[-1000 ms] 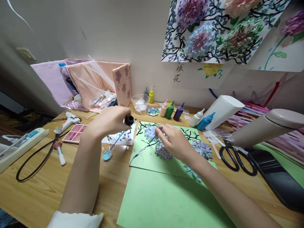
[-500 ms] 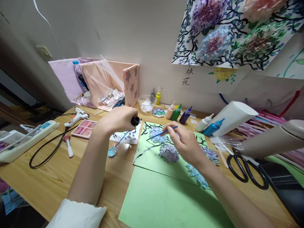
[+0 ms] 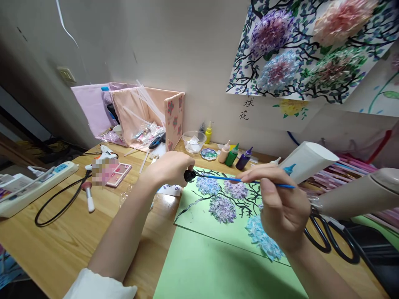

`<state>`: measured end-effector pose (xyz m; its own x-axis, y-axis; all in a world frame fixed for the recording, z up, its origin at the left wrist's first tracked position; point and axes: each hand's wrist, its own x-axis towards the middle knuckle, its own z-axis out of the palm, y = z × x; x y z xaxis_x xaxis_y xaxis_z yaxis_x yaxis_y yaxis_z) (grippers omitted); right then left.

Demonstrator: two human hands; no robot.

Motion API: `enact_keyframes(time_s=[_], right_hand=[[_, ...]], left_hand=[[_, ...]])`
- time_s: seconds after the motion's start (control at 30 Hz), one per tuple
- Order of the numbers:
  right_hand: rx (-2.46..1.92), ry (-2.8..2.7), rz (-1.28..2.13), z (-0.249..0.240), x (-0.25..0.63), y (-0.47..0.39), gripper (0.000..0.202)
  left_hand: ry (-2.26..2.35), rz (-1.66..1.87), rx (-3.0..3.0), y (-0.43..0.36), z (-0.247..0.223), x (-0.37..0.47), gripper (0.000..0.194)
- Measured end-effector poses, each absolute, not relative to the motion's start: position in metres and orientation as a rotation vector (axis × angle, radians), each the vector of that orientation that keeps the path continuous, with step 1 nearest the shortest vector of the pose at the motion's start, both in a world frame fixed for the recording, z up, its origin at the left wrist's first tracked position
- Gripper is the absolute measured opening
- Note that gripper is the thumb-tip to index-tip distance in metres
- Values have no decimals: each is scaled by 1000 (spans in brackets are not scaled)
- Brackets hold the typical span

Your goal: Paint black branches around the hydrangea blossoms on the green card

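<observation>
My left hand (image 3: 170, 169) is closed round a small black bottle (image 3: 189, 176), its mouth turned to the right above the paper's upper left corner. A thin blue paintbrush (image 3: 224, 177) is pinched in my right hand (image 3: 282, 203), lying almost level, with its tip at the bottle's mouth. Below is a green sheet (image 3: 196, 226) with black painted branches and raised petal flowers. A purple flower (image 3: 222, 209) sits near the middle. One light blue flower (image 3: 264, 237) lies beneath my right hand, which hides part of the sheet.
Several paint bottles, one of them green (image 3: 232, 155), stand along the wall by a clear bowl (image 3: 193, 142). Black-handled scissors (image 3: 335, 236) and a grey cylinder (image 3: 358, 193) are at the right. A glue gun (image 3: 107, 152) and a power strip (image 3: 40, 187) lie left.
The brush has swung from the painted branches to the black bottle's mouth as my right hand moved right. My left hand brought the bottle slightly right and lower.
</observation>
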<state>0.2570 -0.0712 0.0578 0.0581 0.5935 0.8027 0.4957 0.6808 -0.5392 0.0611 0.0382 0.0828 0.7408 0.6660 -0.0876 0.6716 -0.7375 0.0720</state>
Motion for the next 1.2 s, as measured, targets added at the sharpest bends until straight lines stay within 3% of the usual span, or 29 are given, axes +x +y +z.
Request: enact_keyframes(time_s=[0.53,1.2], right_hand=[[-855,-1925,8,63,258,-74,22],[-884,-1728,-93,65,258,-78,22]], left_hand=[[1160,-161,2896,30,84,69,11],[1187,-187,2823,35,86,63,14]])
